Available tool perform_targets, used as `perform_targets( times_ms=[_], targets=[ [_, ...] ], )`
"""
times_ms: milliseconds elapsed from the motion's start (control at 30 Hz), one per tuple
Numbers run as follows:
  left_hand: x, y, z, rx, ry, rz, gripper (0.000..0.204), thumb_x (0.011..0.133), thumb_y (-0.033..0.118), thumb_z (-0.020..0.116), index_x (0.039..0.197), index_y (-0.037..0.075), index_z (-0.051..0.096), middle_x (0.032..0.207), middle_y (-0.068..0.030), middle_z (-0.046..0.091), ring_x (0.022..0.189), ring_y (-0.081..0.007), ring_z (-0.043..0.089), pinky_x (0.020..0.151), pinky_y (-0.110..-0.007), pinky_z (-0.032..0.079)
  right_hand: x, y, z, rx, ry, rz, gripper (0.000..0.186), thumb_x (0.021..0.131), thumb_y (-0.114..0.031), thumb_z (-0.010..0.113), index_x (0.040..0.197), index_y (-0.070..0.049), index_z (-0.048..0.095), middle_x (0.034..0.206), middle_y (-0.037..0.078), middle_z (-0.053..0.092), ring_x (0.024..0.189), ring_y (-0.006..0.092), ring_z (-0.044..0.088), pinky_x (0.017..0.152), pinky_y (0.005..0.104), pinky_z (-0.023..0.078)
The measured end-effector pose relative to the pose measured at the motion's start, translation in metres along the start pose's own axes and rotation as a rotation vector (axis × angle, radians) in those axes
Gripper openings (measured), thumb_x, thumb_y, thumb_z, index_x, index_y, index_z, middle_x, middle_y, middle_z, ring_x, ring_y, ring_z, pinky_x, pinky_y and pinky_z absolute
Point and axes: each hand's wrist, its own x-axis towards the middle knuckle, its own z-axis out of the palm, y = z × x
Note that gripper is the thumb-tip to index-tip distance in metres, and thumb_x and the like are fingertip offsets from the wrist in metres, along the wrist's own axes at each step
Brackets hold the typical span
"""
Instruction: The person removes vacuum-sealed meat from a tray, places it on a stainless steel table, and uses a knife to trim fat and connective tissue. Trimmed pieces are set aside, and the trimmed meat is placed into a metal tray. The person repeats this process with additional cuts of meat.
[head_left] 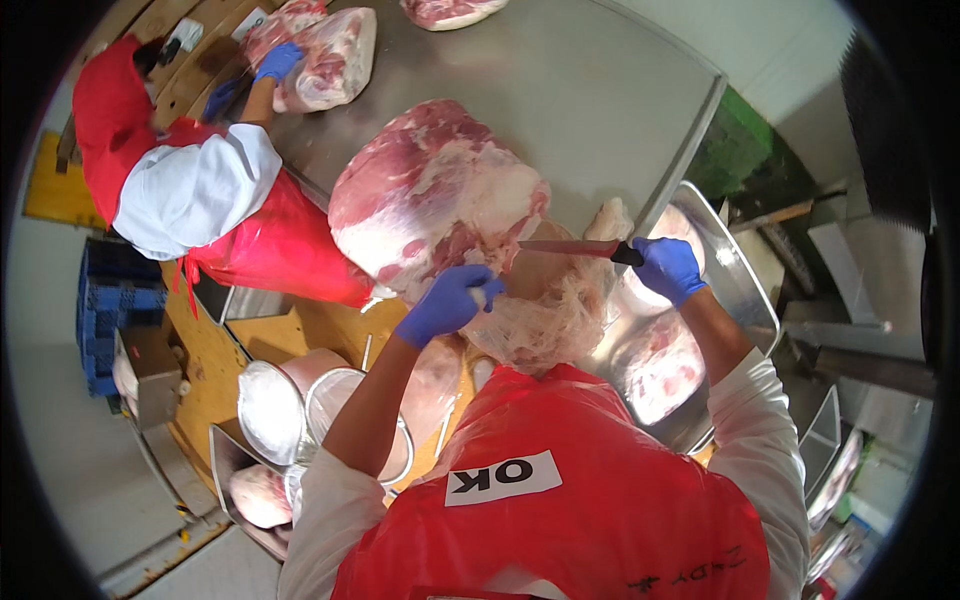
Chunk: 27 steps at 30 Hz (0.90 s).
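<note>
A large pork leg [425, 190], pink flesh with white fat, lies on the metal table in front of me. A pale, loose sheet of fat and skin [545, 310] hangs from its near side over the table edge. My left hand [452, 303], in a blue glove, is closed on the near edge of the meat, where the sheet joins it. In my right hand [668, 270], also blue-gloved, is a knife [585, 250] with a black handle. Its blade points left across the sheet, close to the pork leg. The exact grip of my left fingertips is partly hidden.
A metal tub [745, 265] with more cuts of meat stands to my right. At the left, a co-worker in a red apron [280, 235] handles another pork leg [335, 60] on the metal table [600, 95]. Round containers [270, 408] stand at lower left, near blue crates [118, 310].
</note>
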Motion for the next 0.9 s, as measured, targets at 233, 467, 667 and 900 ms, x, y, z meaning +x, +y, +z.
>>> perform_targets(
  times_ms=[233, 467, 667, 900],
  targets=[
    [-0.059, -0.06, -0.023, -0.266, 0.643, 0.236, 0.031, 0.097, 0.019, 0.066, 0.118, -0.003, 0.066, 0.096, -0.0111, 0.07, 0.082, -0.0136, 0.063, 0.078, -0.026, 0.051, -0.091, -0.028, 0.054, 0.255, 0.107, 0.236, 0.014, 0.085, -0.028, 0.061, 0.089, -0.016, 0.065, 0.066, 0.014, 0.065, 0.064, 0.0383, 0.066, 0.058, 0.0496, 0.052],
    [-0.006, -0.114, -0.107, 0.401, 1.132, 0.31, 0.075, 0.091, 0.033, 0.075, 0.148, -0.001, 0.041, 0.153, -0.0317, 0.032, 0.144, -0.0436, 0.032, 0.116, -0.048, 0.031, -0.107, -0.041, 0.094, 0.747, 0.265, 0.415, 0.021, 0.087, -0.031, 0.071, 0.088, -0.01, 0.068, 0.063, 0.008, 0.063, 0.058, 0.0234, 0.065, 0.056, 0.0405, 0.051],
    [0.022, -0.092, -0.127, 0.5, 0.979, 0.19, 0.081, 0.08, 0.036, 0.084, 0.146, 0.007, 0.048, 0.155, -0.0332, 0.027, 0.143, -0.0429, 0.034, 0.115, -0.045, 0.034, -0.016, -0.058, 0.058, 1.558, 0.125, 0.468, 0.032, 0.092, -0.022, 0.074, 0.116, -0.002, 0.069, 0.092, 0.0, 0.067, 0.081, 0.0086, 0.062, 0.073, 0.0243, 0.051],
    [0.032, -0.098, -0.149, 0.216, 0.694, 0.447, 0.072, 0.083, 0.022, 0.083, 0.147, 0.014, 0.05, 0.162, -0.0253, 0.022, 0.146, -0.0328, 0.034, 0.116, -0.038, 0.032, 0.087, -0.109, 0.006, 1.701, 0.204, 0.293, 0.044, 0.092, -0.019, 0.074, 0.131, 0.0, 0.064, 0.113, 0.004, 0.069, 0.102, 0.0106, 0.061, 0.094, 0.0272, 0.047]
  ],
)
